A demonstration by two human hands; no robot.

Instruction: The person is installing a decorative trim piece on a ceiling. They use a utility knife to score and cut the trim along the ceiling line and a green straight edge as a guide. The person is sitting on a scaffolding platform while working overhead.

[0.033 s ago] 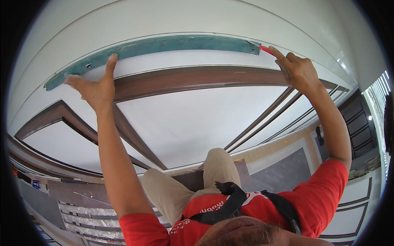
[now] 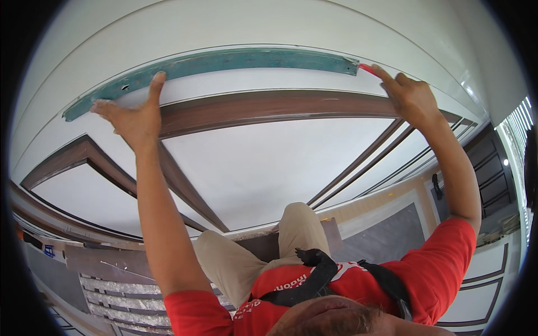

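One green strip (image 2: 224,60) lies along the white panelling (image 2: 252,81) from ten to one o'clock, seemingly in position; one red tool (image 2: 367,69) sits at its right end, so work there looks under way (how much is done or left, I cannot tell). Of two hands, the left hand (image 2: 134,115), at ten, spreads wide against the strip, gripping nothing; the right hand (image 2: 412,101), at two, closes round the tool.

Softly, brightly lit, brightest at the slats (image 2: 522,115) far right; glinting faintly off the wall (image 2: 414,47); bent toward blackened edges.
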